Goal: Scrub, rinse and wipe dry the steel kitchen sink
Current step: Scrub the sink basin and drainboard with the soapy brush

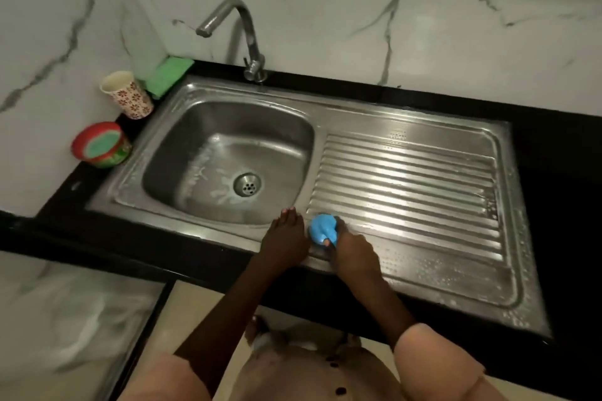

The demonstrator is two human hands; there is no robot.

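Steel sink (182, 215) set into a black tabletop (553, 172), with its basin on the left and ribbed drainboard (407, 179) on the right; soapy residue streaks the basin around the drain (247, 184). The right hand (353, 251), its grip clamped on a blue scrubber (321, 228), presses it on the near edge of the drainboard. The left hand (285, 238) rests flat, fingers together, on the front rim just beside it. A tap (241, 32), green sponge (167, 73), patterned cup (127, 94) and red tub (101, 144) stand behind and left.
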